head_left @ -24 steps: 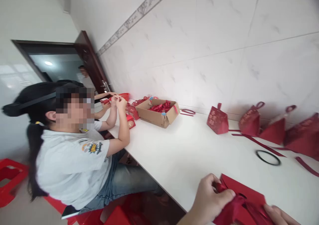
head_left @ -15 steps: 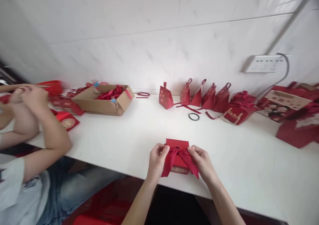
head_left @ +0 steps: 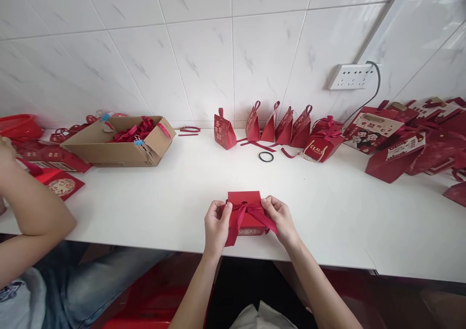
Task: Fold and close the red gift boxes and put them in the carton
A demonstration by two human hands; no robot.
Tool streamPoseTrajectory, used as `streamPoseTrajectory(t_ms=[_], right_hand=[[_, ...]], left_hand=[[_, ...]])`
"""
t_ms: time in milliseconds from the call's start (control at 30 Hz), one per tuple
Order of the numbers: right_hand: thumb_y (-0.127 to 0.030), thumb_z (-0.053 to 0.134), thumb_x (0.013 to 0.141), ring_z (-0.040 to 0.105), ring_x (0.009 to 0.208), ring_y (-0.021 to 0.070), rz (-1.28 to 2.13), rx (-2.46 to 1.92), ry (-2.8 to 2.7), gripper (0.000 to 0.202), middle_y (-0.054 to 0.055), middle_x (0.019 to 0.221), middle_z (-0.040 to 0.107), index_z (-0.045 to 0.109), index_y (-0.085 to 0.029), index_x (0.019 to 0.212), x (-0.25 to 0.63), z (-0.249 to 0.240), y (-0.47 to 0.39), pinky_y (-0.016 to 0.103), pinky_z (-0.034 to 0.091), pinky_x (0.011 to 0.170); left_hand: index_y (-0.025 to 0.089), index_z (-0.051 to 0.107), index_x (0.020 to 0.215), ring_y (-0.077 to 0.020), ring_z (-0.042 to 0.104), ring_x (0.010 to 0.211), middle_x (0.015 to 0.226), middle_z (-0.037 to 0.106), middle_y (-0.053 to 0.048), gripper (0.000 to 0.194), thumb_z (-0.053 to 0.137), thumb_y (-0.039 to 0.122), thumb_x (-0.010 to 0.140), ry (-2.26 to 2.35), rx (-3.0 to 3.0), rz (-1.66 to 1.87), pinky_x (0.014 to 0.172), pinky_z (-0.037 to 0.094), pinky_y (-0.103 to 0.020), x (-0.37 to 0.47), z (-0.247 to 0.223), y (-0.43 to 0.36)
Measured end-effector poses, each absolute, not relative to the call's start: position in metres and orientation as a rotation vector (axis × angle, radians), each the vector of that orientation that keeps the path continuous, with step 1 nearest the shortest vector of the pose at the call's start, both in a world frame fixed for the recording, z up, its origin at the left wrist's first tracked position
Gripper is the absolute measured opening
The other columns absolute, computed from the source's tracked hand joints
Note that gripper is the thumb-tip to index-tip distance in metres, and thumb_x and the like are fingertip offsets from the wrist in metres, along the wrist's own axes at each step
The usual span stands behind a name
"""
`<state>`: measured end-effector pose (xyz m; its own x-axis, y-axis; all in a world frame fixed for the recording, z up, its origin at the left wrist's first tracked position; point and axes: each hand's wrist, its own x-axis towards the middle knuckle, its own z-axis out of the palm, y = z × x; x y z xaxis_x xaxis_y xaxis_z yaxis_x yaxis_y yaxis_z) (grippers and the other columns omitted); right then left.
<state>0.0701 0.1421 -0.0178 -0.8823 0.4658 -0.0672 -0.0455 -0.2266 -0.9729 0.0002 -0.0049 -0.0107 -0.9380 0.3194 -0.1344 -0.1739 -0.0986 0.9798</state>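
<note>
A small red gift box (head_left: 244, 199) stands on the white table (head_left: 174, 198) near its front edge. A dark red ribbon (head_left: 243, 215) is wrapped around the box and crosses at the front. My left hand (head_left: 216, 225) pinches the ribbon's left end beside the box. At the box's right side, my right hand (head_left: 278, 216) grips the other ribbon end. Both tails hang down over the front of the box.
A cardboard box (head_left: 120, 142) of red ribbons sits at the back left. Finished red boxes (head_left: 271, 125) line the wall, with a black ring (head_left: 266, 156) before them. Red bags (head_left: 400, 139) pile at the right. Another person's arm (head_left: 25, 207) rests at the left.
The view swung from the person at the left round to the table ahead. My hands stayed on the ribbon and box, now centred in view.
</note>
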Motion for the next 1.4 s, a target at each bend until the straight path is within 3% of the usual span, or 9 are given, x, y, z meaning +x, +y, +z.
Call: streamPoseTrajectory(t_ms=[167, 267, 433, 667, 833, 1067, 1167, 1233, 1400], right_hand=[[-0.065, 0.053, 0.084, 0.037, 0.05, 0.0109, 2.105, -0.459, -1.783, 0.048, -0.004, 0.06, 0.041, 0.044, -0.019, 0.072, 0.073, -0.017, 0.154, 0.023, 0.033, 0.049], [-0.072, 0.063, 0.072, 0.054, 0.083, 0.0201, 1.995, -0.383, -1.845, 0.058, 0.005, 0.095, 0.054, 0.052, -0.021, 0.098, 0.077, -0.013, 0.168, 0.031, 0.046, 0.071], [-0.062, 0.081, 0.058, 0.023, 0.137, 0.0299, 1.913, -0.022, -2.245, 0.106, 0.012, 0.148, 0.023, 0.025, -0.028, 0.142, 0.086, -0.011, 0.173, 0.048, 0.03, 0.109], [-0.039, 0.079, 0.066, 0.033, 0.131, 0.0305, 1.857, -0.151, -2.268, 0.101, 0.016, 0.143, 0.031, 0.019, -0.021, 0.146, 0.091, -0.015, 0.167, 0.049, 0.039, 0.103], [-0.066, 0.056, 0.077, 0.051, 0.116, 0.0321, 2.451, -0.427, -1.3, 0.065, 0.013, 0.127, 0.052, 0.045, -0.022, 0.123, 0.09, -0.004, 0.162, 0.048, 0.051, 0.089], [-0.065, 0.04, 0.084, 0.055, 0.112, 0.0253, 2.928, -0.128, -1.055, 0.052, 0.009, 0.11, 0.062, 0.056, -0.021, 0.105, 0.097, 0.011, 0.137, 0.043, 0.049, 0.092], [-0.073, 0.027, 0.086, 0.058, 0.106, 0.0294, 2.686, -0.141, -1.271, 0.065, 0.012, 0.109, 0.062, 0.053, -0.02, 0.112, 0.105, 0.012, 0.133, 0.047, 0.052, 0.085], [-0.074, 0.045, 0.081, 0.056, 0.109, 0.0315, 2.363, -0.084, -1.469, 0.066, 0.013, 0.115, 0.058, 0.049, -0.021, 0.12, 0.112, 0.016, 0.138, 0.047, 0.051, 0.088], [-0.036, 0.082, 0.066, 0.039, 0.125, 0.0315, 1.306, 0.205, -2.053, 0.083, 0.012, 0.133, 0.04, 0.037, -0.028, 0.135, 0.133, 0.047, 0.162, 0.045, 0.045, 0.098]], left_hand=[[0.018, 0.052, 0.089, -0.012, 0.055, 0.064, 0.071, 0.055, 0.002, 0.037, 0.069, 0.048, 0.074, 1.8, 0.242, 2.029, 0.059, 0.044, -0.022, -0.01, -0.002, -0.011], [0.02, 0.047, 0.117, -0.0167, 0.061, 0.08, 0.087, 0.059, -0.003, 0.058, 0.073, 0.044, 0.071, 1.877, 0.209, 1.97, 0.067, 0.048, -0.024, -0.019, 0.006, -0.013], [0.024, 0.041, 0.134, -0.0276, 0.054, 0.115, 0.13, 0.051, -0.013, 0.072, 0.075, 0.034, 0.072, 1.787, 0.308, 1.736, 0.085, 0.05, -0.033, -0.019, 0.012, -0.009], [0.019, 0.055, 0.126, -0.0293, 0.044, 0.128, 0.135, 0.052, -0.012, 0.056, 0.063, 0.047, 0.078, 1.432, 0.496, 2.033, 0.103, 0.042, -0.039, -0.009, -0.018, -0.02], [0.016, 0.067, 0.095, -0.028, 0.056, 0.113, 0.115, 0.064, -0.013, 0.032, 0.06, 0.039, 0.074, 1.762, 0.255, 2.569, 0.077, 0.05, -0.031, -0.01, -0.026, -0.024], [0.016, 0.068, 0.075, -0.0211, 0.061, 0.085, 0.087, 0.067, -0.007, 0.014, 0.065, 0.029, 0.074, 1.786, 0.426, 2.433, 0.066, 0.047, -0.028, 0.005, -0.014, -0.008], [0.016, 0.069, 0.081, -0.0184, 0.06, 0.078, 0.083, 0.067, -0.006, 0.019, 0.065, 0.035, 0.076, 1.753, 0.482, 2.434, 0.068, 0.048, -0.028, 0.009, -0.009, -0.005], [0.017, 0.069, 0.086, -0.0193, 0.061, 0.082, 0.088, 0.068, -0.006, 0.027, 0.062, 0.042, 0.078, 1.735, 0.488, 2.479, 0.072, 0.049, -0.029, 0.008, -0.004, -0.007], [0.016, 0.069, 0.088, -0.0248, 0.063, 0.096, 0.095, 0.069, -0.01, 0.038, 0.057, 0.05, 0.079, 1.594, 0.557, 2.563, 0.08, 0.05, -0.033, 0.0, 0.028, -0.019]])
